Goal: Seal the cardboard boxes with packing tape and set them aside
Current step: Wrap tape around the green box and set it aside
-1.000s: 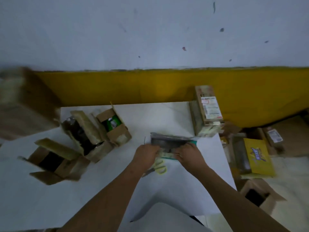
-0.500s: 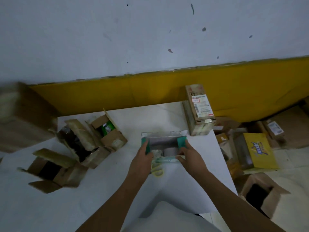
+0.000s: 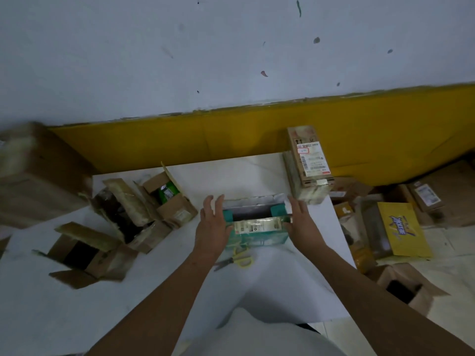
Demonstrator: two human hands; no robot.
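My left hand [image 3: 213,224] and my right hand [image 3: 299,224] press flat on the two short sides of a small teal cardboard box [image 3: 257,236]. My fingers are straight, not curled. The box sits in the middle of the smooth white table [image 3: 295,273] with its top open (gray and shiny inside). Yellow-handled scissors [image 3: 237,259] lie just in front of it. A tall brown box [image 3: 309,163] with a white label stands behind my right hand.

The white counter [image 3: 257,176] is carrying a teal box [image 3: 257,233], yellow-handled scissors [image 3: 237,259] just beside it, open cardboard boxes [image 3: 174,206] at left, and a labelled box [image 3: 311,163] at its far right corner.
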